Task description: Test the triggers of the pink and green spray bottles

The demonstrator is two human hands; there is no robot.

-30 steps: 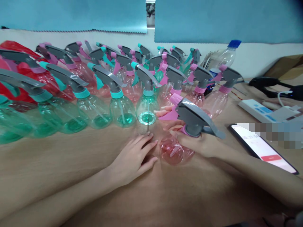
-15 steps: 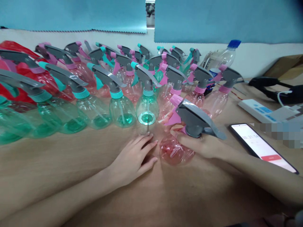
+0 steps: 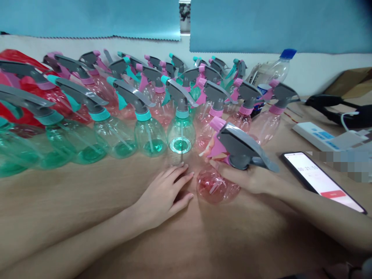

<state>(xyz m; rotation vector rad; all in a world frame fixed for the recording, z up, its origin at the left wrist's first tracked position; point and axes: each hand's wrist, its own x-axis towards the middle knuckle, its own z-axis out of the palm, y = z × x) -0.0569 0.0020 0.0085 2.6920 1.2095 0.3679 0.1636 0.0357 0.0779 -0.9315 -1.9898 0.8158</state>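
Note:
A pink spray bottle (image 3: 216, 186) with a grey and pink trigger head stands on the wooden table, and my right hand (image 3: 244, 176) is closed around its neck. Some of that hand's fingers are hidden behind the trigger head. To the left of it, my left hand (image 3: 165, 190) lies on the table with its fingers stretched out, holding nothing. Just beyond my left fingertips stands a green spray bottle (image 3: 180, 133). Another green spray bottle (image 3: 149, 135) is to its left. Behind the held bottle is a further pink spray bottle (image 3: 216, 113).
Rows of green and pink spray bottles fill the back of the table. A red plastic bag (image 3: 20, 64) lies at the far left. On the right are a phone (image 3: 322, 180) showing a timer, a white power strip (image 3: 315, 135) and a clear bottle with a blue cap (image 3: 287, 54).
My right hand's fingers and the held spray bottle have shifted very slightly right and down. My left hand has stayed in place.

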